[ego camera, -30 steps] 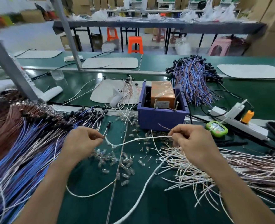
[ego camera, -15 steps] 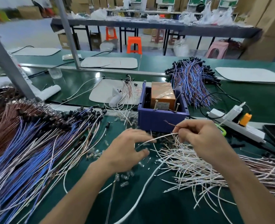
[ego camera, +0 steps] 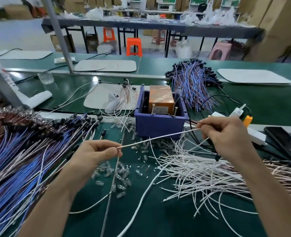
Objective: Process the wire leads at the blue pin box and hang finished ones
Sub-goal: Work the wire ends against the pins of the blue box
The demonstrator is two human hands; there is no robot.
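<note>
My left hand (ego camera: 93,154) pinches one end of a white wire (ego camera: 158,138) and my right hand (ego camera: 227,135) pinches the other. The wire is taut above the desk (ego camera: 158,219), long axis 8 to 2 o'clock. The blue box (ego camera: 155,124) is at 10 o'clock from my right hand, which is the nearer one.

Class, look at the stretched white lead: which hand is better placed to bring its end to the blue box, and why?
Probably right. The right hand pinches the white lead beside the front corner of the blue box; the left hand pinches its other end, farther from the box.
</note>
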